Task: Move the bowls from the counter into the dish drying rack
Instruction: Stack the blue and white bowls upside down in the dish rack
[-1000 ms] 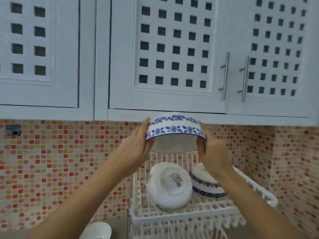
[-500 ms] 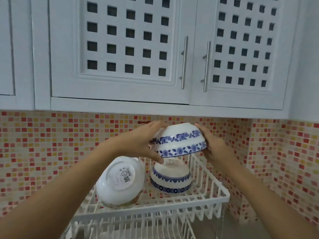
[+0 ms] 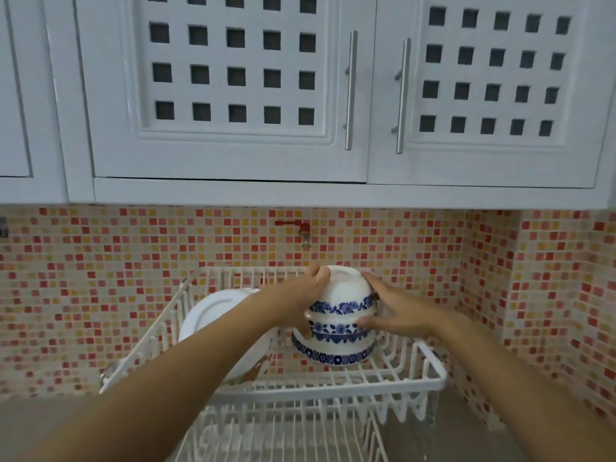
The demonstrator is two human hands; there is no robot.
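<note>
A: Why both hands, mid-frame?

B: The left hand (image 3: pixel 308 296) and right hand (image 3: pixel 398 313), fingers pressed around it, steady the upturned bowl (image 3: pixel 343 296) stacked on another bowl (image 3: pixel 333 348) inside the rack (image 3: pixel 333 383), probably so it drains.

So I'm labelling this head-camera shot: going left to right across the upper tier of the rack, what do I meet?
White bowl leaning on its side → left hand → stack of two upside-down blue-patterned bowls → right hand → right rim of the white dish rack.
</note>
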